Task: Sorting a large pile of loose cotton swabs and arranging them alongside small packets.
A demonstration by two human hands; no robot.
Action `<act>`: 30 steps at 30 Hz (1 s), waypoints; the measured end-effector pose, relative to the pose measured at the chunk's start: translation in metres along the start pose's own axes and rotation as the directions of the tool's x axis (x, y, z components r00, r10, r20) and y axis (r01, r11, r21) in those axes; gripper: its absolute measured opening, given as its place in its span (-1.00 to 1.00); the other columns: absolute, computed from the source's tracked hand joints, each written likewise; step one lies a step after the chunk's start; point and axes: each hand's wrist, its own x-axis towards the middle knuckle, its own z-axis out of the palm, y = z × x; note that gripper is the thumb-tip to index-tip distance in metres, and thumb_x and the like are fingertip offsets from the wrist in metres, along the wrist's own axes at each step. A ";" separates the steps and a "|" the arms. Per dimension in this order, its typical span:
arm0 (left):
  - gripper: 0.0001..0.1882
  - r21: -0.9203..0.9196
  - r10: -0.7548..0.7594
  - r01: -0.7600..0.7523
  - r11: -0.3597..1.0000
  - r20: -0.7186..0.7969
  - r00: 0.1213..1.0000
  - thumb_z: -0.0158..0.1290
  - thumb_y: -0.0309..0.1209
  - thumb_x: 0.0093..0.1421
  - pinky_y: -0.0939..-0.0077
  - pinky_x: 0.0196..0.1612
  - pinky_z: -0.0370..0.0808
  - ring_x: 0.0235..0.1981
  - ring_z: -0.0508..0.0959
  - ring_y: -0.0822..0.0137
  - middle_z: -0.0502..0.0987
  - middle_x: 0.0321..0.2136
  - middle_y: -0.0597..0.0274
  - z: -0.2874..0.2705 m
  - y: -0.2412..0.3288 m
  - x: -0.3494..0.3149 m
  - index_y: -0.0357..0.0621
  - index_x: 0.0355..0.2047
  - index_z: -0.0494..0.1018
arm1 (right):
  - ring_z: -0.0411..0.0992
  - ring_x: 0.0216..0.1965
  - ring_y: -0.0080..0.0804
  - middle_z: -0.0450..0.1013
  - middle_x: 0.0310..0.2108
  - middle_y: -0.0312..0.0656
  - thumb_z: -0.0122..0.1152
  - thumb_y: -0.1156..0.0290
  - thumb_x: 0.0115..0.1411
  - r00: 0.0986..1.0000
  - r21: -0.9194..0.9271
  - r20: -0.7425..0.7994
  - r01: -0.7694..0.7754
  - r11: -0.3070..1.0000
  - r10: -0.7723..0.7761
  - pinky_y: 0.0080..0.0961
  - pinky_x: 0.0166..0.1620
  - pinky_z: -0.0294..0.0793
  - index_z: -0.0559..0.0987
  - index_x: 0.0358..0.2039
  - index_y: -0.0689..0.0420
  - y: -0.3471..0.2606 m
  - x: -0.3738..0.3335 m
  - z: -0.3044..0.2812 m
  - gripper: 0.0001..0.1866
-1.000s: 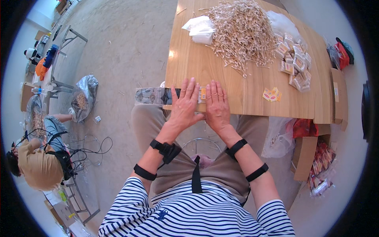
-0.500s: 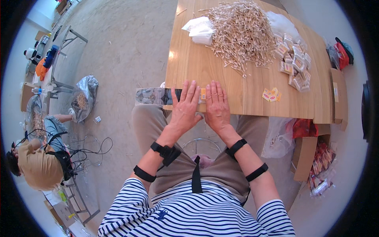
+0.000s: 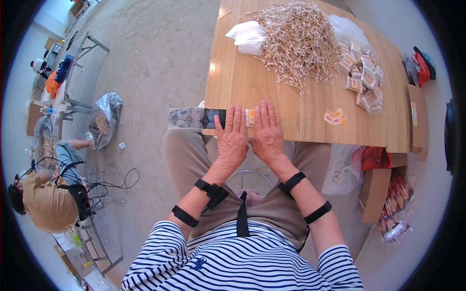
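Side by side at the table's near edge, my left hand (image 3: 233,133) and my right hand (image 3: 267,131) lie flat with fingers stretched forward. Between them shows a small pack of cotton swabs (image 3: 250,118) with orange and white on it, mostly covered by my fingers. A clear plastic sleeve (image 3: 186,118) with a black end reaches from under my left hand past the table's left edge. Its contents are hard to make out. To the right of my right hand lie several small yellow and white cards (image 3: 335,117).
A big heap of loose cotton swabs (image 3: 298,41) covers the back of the wooden table (image 3: 310,128). White plastic bags (image 3: 250,39) lie left of it, filled swab packs (image 3: 361,77) right. A cardboard box (image 3: 376,186) stands below at right. Another person (image 3: 51,199) sits at left.
My left hand has turned slightly and shifted right, its fingers closer together and nearer my right hand. More of the sleeve's black end shows. My right hand has barely moved.
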 end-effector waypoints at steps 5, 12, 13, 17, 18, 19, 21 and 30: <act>0.20 0.139 0.009 -0.013 0.990 0.030 0.999 0.42 -0.12 -0.15 -0.32 0.41 -0.33 0.51 -0.15 0.02 -0.07 0.47 -0.06 0.003 -0.001 -0.001 -0.31 0.40 0.03 | -0.07 0.48 0.06 0.04 0.41 0.18 0.37 0.38 -0.11 0.999 0.075 0.036 0.004 0.997 -0.007 -0.09 0.49 -0.11 0.20 0.32 0.38 -0.001 0.000 -0.006 -0.04; 0.18 0.060 0.004 -0.005 0.998 0.016 1.000 0.41 -0.10 -0.14 -0.34 0.41 -0.33 0.52 -0.14 0.05 -0.06 0.47 -0.03 0.003 -0.001 -0.001 -0.31 0.40 0.04 | -0.05 0.48 0.08 0.05 0.41 0.18 0.55 0.31 -0.26 0.999 0.076 0.024 0.032 0.997 -0.034 -0.07 0.46 -0.06 0.19 0.34 0.34 0.002 -0.001 -0.006 0.14; 0.19 0.066 0.003 -0.005 0.998 0.020 1.000 0.41 -0.11 -0.14 -0.34 0.41 -0.33 0.52 -0.14 0.04 -0.06 0.47 -0.03 0.003 0.000 -0.001 -0.31 0.40 0.04 | -0.05 0.48 0.08 0.05 0.41 0.18 0.55 0.31 -0.26 0.999 0.075 0.024 0.032 0.997 -0.034 -0.07 0.46 -0.06 0.19 0.34 0.34 0.002 -0.001 -0.006 0.14; -0.02 0.052 -0.009 0.007 0.999 0.029 1.000 0.23 -0.31 -0.03 -0.32 0.42 -0.31 0.51 -0.09 0.04 0.00 0.46 -0.02 -0.002 0.001 0.000 -0.30 0.40 0.09 | -0.07 0.48 0.06 0.03 0.43 0.15 0.50 0.31 -0.19 0.998 0.073 0.063 0.016 0.997 -0.020 -0.09 0.48 -0.09 0.17 0.35 0.34 0.001 -0.001 -0.008 0.09; -0.02 0.052 -0.009 0.007 0.999 0.028 1.000 0.23 -0.31 -0.03 -0.32 0.42 -0.31 0.51 -0.09 0.04 0.00 0.46 -0.02 -0.004 0.001 0.000 -0.30 0.40 0.09 | -0.08 0.49 0.04 0.01 0.43 0.14 0.46 0.30 -0.13 0.996 0.067 0.085 0.008 0.998 -0.014 -0.11 0.49 -0.11 0.16 0.35 0.34 0.001 -0.001 -0.009 0.05; -0.07 0.027 -0.015 0.014 1.000 0.036 0.999 0.17 -0.34 0.01 -0.34 0.41 -0.32 0.51 -0.08 0.04 0.01 0.45 -0.02 -0.008 0.002 0.000 -0.30 0.39 0.10 | -0.08 0.49 0.04 0.01 0.43 0.14 0.46 0.30 -0.13 0.996 0.067 0.084 0.008 0.998 -0.013 -0.11 0.49 -0.11 0.16 0.35 0.34 0.001 -0.001 -0.009 0.05; -0.13 0.003 -0.021 0.021 1.000 0.043 0.999 0.12 -0.37 0.05 -0.35 0.41 -0.32 0.51 -0.07 0.04 0.02 0.45 -0.02 -0.008 0.004 0.000 -0.29 0.39 0.11 | -0.07 0.48 0.04 0.02 0.43 0.13 0.43 0.33 -0.11 0.997 0.048 0.082 0.009 0.999 -0.013 -0.11 0.49 -0.10 0.16 0.36 0.33 0.001 0.000 -0.009 0.02; -0.26 0.027 0.073 -0.072 0.997 -0.030 0.997 -0.04 -0.42 0.16 -0.38 0.40 -0.30 0.50 -0.04 0.09 0.04 0.45 0.00 0.001 0.010 0.008 -0.27 0.39 0.13 | -0.06 0.49 0.00 0.04 0.43 0.12 0.41 0.36 -0.09 0.999 0.005 0.024 0.025 1.000 -0.025 -0.11 0.48 -0.11 0.18 0.36 0.30 0.004 -0.003 -0.001 -0.01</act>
